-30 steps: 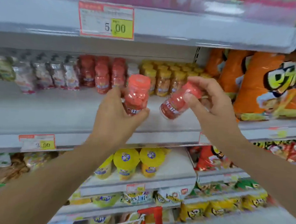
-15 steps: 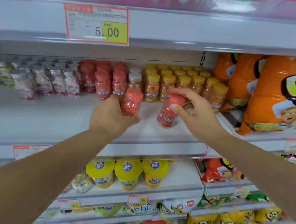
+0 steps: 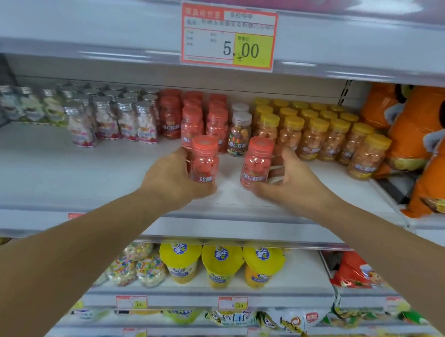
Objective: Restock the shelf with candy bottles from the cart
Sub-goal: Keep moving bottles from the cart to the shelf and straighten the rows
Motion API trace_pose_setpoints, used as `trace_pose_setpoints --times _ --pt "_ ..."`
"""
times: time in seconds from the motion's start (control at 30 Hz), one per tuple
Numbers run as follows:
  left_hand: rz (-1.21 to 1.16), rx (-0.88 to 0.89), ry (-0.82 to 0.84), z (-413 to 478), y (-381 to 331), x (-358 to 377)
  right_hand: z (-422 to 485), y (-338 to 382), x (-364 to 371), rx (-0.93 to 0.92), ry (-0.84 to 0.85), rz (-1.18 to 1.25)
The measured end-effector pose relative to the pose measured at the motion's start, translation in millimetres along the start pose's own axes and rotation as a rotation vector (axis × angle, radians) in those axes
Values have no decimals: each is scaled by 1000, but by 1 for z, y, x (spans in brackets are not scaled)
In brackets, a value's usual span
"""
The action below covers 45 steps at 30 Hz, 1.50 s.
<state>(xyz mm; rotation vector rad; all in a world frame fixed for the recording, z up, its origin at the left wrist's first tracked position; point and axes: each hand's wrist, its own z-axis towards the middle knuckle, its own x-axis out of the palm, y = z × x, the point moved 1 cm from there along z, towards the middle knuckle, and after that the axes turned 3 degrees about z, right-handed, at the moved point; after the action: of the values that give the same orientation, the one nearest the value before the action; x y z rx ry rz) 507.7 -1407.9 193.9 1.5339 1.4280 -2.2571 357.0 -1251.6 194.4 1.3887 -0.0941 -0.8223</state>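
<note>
The left hand (image 3: 172, 179) curls its fingers round a red-capped clear plastic candy bottle (image 3: 204, 159), upright at the front of the white metal shelf (image 3: 84, 174). The right hand (image 3: 292, 185) grips a second red-capped candy bottle (image 3: 257, 164) just beside it, both before the rows of matching red bottles (image 3: 193, 119)
</note>
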Motion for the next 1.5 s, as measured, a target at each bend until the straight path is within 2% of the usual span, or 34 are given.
trace_pose_setpoints --times 0.1,0.23,0.4,0.5,0.57,0.6,0.7,0.77,0.87,1.07,1.37,1.5 --pt "-12 25 33 0 3 -4 2 -2 3 25 -49 -53" --pt "75 41 -22 -1 6 -13 12 0 16 26 -60 -47" --pt "103 -26 -93 1 19 -27 23 8 38 31 -51 -52" --pt "106 -50 -72 -1 31 -37 17 9 44 0 -233 -154" --pt "173 -19 -80 -6 41 -45 3 15 45 -134 -371 -209" --pt "205 10 -106 -10 47 -50 -6 21 47 -216 -387 -220" --pt "312 128 -164 -25 62 -63 -28 41 67 -354 -204 -246" --pt "391 161 -128 -33 71 -67 -30 46 87 -298 -39 -343" --pt "424 139 -42 -39 82 -71 -18 47 111 -153 74 -428" --pt "468 128 83 -40 92 -78 11 45 132 -49 108 -486" --pt "508 241 17 -27 94 -90 54 37 141 6 156 -572" --pt "516 216 89 -20 103 -90 69 35 146 32 189 -584"
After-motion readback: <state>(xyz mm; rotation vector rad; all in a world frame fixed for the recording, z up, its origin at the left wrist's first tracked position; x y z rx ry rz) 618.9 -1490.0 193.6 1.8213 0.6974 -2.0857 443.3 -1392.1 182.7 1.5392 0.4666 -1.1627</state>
